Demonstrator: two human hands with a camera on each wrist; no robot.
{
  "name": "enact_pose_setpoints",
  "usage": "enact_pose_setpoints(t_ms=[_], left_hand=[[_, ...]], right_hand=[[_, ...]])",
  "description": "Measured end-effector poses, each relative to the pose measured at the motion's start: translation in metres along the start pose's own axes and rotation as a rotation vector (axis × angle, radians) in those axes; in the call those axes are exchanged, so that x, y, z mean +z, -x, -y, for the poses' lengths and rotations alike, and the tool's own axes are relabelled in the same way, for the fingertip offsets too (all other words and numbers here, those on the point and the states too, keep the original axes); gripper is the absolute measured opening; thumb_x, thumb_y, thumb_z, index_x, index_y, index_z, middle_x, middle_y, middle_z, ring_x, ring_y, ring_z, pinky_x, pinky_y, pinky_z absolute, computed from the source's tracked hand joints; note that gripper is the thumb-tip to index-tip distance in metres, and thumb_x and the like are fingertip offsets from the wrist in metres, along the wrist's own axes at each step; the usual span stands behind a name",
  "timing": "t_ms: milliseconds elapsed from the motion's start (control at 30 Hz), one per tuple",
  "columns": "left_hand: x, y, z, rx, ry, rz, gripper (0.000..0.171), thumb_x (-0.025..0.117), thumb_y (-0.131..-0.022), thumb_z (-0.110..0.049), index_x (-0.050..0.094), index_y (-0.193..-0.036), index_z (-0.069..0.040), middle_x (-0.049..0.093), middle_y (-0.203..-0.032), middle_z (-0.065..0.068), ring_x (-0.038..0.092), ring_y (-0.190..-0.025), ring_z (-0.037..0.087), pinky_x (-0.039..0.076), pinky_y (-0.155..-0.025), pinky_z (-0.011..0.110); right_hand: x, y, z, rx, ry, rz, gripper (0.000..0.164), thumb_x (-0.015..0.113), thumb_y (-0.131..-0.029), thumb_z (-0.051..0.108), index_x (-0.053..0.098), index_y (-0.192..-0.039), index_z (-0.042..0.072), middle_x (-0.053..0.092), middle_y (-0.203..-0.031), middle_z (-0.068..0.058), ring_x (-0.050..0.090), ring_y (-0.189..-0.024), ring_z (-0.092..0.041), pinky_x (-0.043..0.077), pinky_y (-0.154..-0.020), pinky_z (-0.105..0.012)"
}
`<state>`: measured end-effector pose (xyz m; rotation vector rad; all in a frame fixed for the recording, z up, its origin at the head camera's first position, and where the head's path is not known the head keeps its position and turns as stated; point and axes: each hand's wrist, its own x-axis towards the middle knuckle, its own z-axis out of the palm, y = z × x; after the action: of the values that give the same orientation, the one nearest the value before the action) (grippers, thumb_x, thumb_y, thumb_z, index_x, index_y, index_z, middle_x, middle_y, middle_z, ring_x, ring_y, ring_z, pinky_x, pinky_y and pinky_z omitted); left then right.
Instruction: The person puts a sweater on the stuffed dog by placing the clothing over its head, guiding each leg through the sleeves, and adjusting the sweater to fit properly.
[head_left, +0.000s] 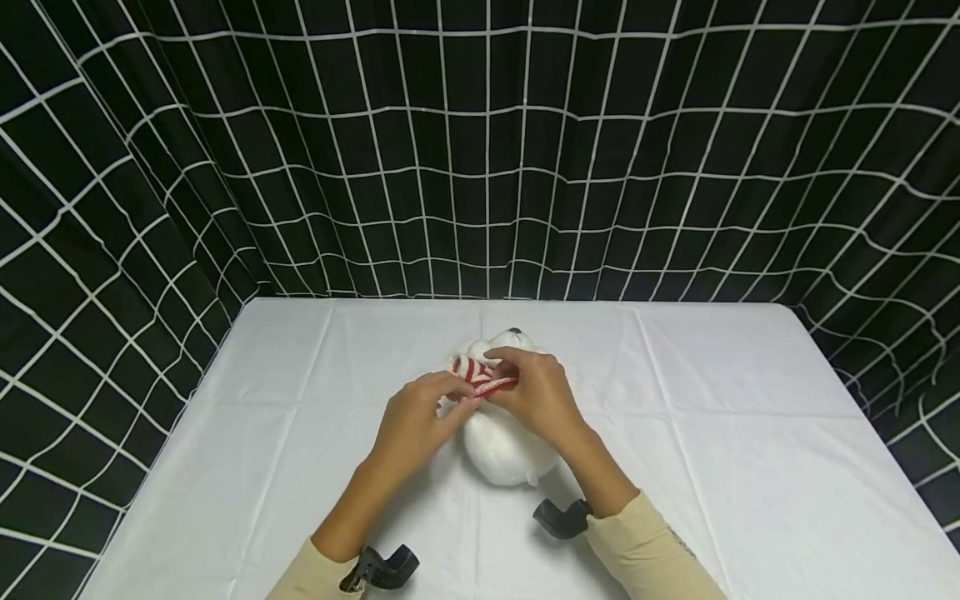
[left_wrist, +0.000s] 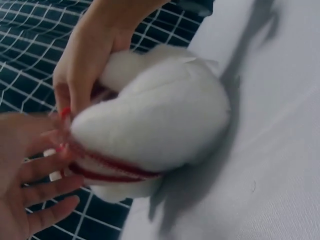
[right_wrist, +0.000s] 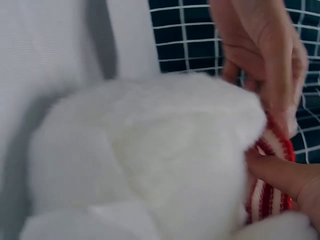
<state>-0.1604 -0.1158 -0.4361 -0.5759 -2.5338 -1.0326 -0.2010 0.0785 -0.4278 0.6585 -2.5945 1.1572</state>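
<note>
One white plush bear [head_left: 504,433] lying mid-tabletop [head_left: 750,433], long axis running near-to-far, dark nose [head_left: 514,331] pointing away toward the gridded curtain [head_left: 480,150]. Both hands pinching the red-and-white striped scarf [head_left: 480,377] at its neck: left hand [head_left: 417,421] from the left, right hand [head_left: 534,390] over the top. Best kept taut and even, pulling gently without dragging the bear.

- Both arms wear long beige sleeves, each ending a little short of the wrist.
- A black plastic camera mount sits at the cuff of each sleeve.
- The right sleeve carries a faint line of small dark marks along its outer side.
- The left hand [head_left: 411,423] and the right hand [head_left: 534,394] are bare, without gloves.
</note>
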Motion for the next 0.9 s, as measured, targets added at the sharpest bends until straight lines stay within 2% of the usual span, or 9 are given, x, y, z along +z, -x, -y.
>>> enact_pose_setpoints(t_ms=[133, 200, 267, 367, 500, 700, 900], left_hand=[[0.001, -0.006, 0.008, -0.120, 0.158, -0.119, 0.008, 0.072, -0.096, -0.023, 0.077, -0.097, -0.016, 0.073, -0.094, -0.008, 0.066, -0.081, 0.008, 0.055, -0.065, 0.027], [0.000, -0.009, 0.012, -0.169, 0.189, -0.151, 0.009, 0.071, -0.097, -0.022, 0.076, -0.098, -0.016, 0.072, -0.095, -0.007, 0.066, -0.081, 0.008, 0.055, -0.064, 0.026], [-0.002, -0.013, 0.018, -0.200, 0.175, -0.149, 0.008, 0.071, -0.097, -0.022, 0.076, -0.099, -0.016, 0.071, -0.097, -0.006, 0.066, -0.082, 0.009, 0.055, -0.064, 0.027], [-0.009, -0.018, 0.023, -0.226, 0.129, -0.116, 0.010, 0.072, -0.096, -0.025, 0.077, -0.099, -0.016, 0.071, -0.096, -0.005, 0.067, -0.083, 0.012, 0.054, -0.064, 0.031], [-0.020, -0.025, 0.027, -0.246, 0.050, -0.033, 0.014, 0.074, -0.093, -0.031, 0.080, -0.096, -0.019, 0.073, -0.096, -0.008, 0.067, -0.084, 0.013, 0.050, -0.062, 0.033], [-0.031, -0.035, 0.027, -0.228, -0.035, 0.138, 0.015, 0.078, -0.088, -0.036, 0.082, -0.097, -0.024, 0.073, -0.100, -0.012, 0.067, -0.090, 0.013, 0.050, -0.068, 0.034], [-0.035, -0.043, 0.025, -0.240, -0.090, 0.250, 0.016, 0.076, -0.087, -0.037, 0.081, -0.096, -0.024, 0.072, -0.103, -0.012, 0.065, -0.093, 0.013, 0.051, -0.070, 0.036]], right_hand=[[-0.010, -0.001, -0.003, 0.058, -0.128, 0.086, 0.042, 0.088, -0.075, 0.003, 0.074, -0.115, 0.003, 0.077, -0.090, -0.006, 0.075, -0.086, -0.019, 0.060, -0.079, -0.036], [-0.015, -0.002, -0.003, 0.074, -0.173, 0.139, 0.041, 0.087, -0.077, 0.002, 0.073, -0.116, 0.002, 0.077, -0.092, -0.006, 0.074, -0.090, -0.020, 0.060, -0.082, -0.035], [-0.020, -0.003, -0.003, 0.081, -0.209, 0.196, 0.042, 0.085, -0.079, 0.001, 0.072, -0.119, 0.001, 0.077, -0.095, -0.006, 0.074, -0.093, -0.020, 0.059, -0.085, -0.035], [-0.025, -0.004, -0.004, 0.084, -0.264, 0.281, 0.047, 0.084, -0.080, 0.001, 0.069, -0.125, -0.001, 0.076, -0.101, -0.007, 0.073, -0.098, -0.021, 0.057, -0.089, -0.035], [-0.030, -0.006, -0.004, 0.095, -0.306, 0.348, 0.052, 0.085, -0.082, 0.011, 0.066, -0.129, -0.001, 0.075, -0.103, -0.007, 0.071, -0.100, -0.019, 0.056, -0.093, -0.037], [-0.031, -0.011, -0.004, 0.109, -0.273, 0.348, 0.037, 0.073, -0.095, 0.024, 0.072, -0.123, 0.001, 0.076, -0.105, -0.005, 0.070, -0.101, -0.017, 0.054, -0.094, -0.039], [-0.025, -0.014, 0.002, 0.090, -0.217, 0.321, 0.029, 0.074, -0.093, 0.017, 0.075, -0.116, -0.001, 0.077, -0.103, -0.007, 0.071, -0.092, -0.014, 0.056, -0.084, -0.032]])
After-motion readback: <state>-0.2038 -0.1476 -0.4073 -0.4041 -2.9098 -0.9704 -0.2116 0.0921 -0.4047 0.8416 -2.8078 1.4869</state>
